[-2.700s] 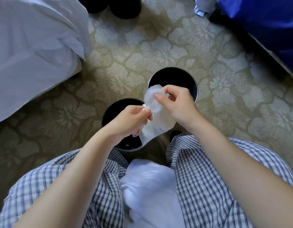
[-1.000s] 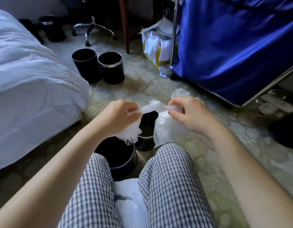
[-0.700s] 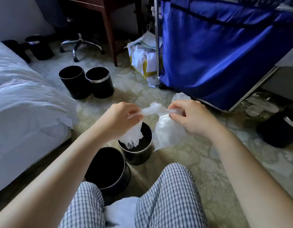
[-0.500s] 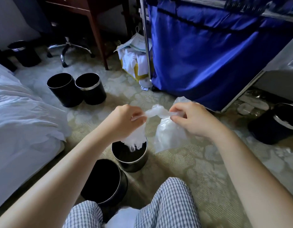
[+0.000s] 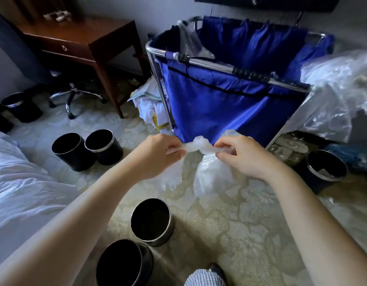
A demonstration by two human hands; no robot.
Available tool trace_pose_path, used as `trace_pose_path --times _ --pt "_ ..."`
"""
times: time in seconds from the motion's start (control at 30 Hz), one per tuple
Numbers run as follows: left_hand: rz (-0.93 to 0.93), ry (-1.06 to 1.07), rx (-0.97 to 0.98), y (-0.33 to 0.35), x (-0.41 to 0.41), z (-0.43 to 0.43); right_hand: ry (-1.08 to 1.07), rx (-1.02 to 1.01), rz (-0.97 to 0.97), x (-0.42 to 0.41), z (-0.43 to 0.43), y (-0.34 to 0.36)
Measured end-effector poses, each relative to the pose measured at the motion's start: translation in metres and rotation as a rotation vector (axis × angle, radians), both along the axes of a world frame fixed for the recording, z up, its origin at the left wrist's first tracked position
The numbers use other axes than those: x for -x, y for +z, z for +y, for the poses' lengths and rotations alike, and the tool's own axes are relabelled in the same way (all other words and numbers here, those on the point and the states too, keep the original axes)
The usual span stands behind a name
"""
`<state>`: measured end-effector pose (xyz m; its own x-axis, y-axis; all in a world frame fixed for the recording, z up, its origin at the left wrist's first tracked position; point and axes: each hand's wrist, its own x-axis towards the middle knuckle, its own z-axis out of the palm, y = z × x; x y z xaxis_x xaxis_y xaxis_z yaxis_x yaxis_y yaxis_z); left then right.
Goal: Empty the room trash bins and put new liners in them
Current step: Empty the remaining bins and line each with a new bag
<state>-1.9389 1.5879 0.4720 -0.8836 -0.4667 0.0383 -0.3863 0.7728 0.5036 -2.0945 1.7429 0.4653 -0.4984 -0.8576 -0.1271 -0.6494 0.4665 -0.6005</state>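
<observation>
A clear plastic trash bag (image 5: 211,176) hangs between my hands, its neck twisted into a knot (image 5: 198,145). My left hand (image 5: 158,155) pinches one end of the twisted neck. My right hand (image 5: 242,155) pinches the other end, and the bag's body hangs below it. Two black bins with no liners (image 5: 150,221) (image 5: 121,265) stand on the carpet right below my arms. Two more black bins (image 5: 69,151) (image 5: 103,146) stand side by side to the left. Another black bin (image 5: 326,169) at the right has something pale inside.
A blue cloth cart (image 5: 230,87) on a chrome frame stands just behind the bag. A large clear bag (image 5: 335,93) hangs on its right side. A white bed (image 5: 23,188) fills the left. A wooden desk (image 5: 81,40), a chair base (image 5: 75,96) and one more bin (image 5: 18,107) stand far left.
The view has risen and tilted up, so the bins now lie lower and the cart shows whole. My hands kept hold of the bag's neck and lifted it toward the cart.
</observation>
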Motion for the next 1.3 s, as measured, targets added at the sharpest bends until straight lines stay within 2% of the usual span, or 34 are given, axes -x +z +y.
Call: trace_pose_path --times 0.37,0.67,0.9,1.3 --pt "-0.034 -0.008 0.002 0.093 0.068 0.048 0.056 0.018 -0.037 0.079 0.046 0.09" --pt "-0.042 -0.038 0.076 0.121 0.127 0.046 -0.003 0.072 0.021 0.12 0.05 0.114" --pt "-0.028 -0.035 0.05 0.137 0.164 0.017 -0.048 0.072 0.042 0.146 0.031 0.139" --pt "0.044 -0.2 0.06 0.154 0.234 -0.092 -0.133 0.056 0.092 0.218 -0.054 0.168"
